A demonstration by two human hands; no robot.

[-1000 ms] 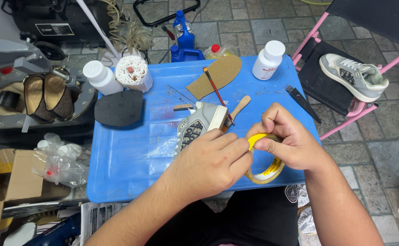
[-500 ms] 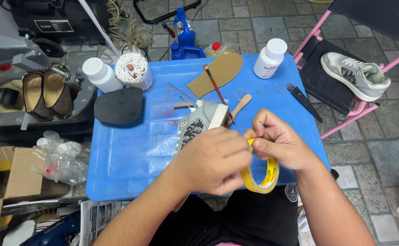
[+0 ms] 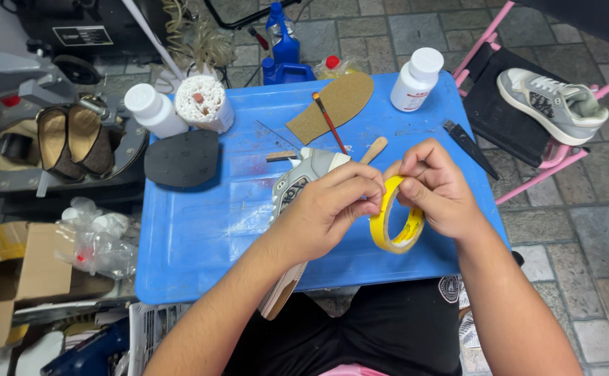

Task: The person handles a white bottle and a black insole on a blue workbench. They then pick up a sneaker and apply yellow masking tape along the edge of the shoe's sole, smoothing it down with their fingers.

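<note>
Both my hands on a roll of yellow tape, over the near right part of the blue bench.

My right hand (image 3: pixel 438 189) grips the tape roll (image 3: pixel 396 217) upright by its rim, fingers curled shut around it. My left hand (image 3: pixel 332 209) pinches at the roll's top edge with closed fingertips. Under my left wrist lies a grey shoe (image 3: pixel 297 188) on the bench (image 3: pixel 200 251); a cork insole (image 3: pixel 332 104) and brush (image 3: pixel 329 122) lie near the far edge.

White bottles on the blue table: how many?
2. One white bottle at the table's far-left corner beside the thread cone; the other white bottle at the far-right corner. None seem hidden.
</note>
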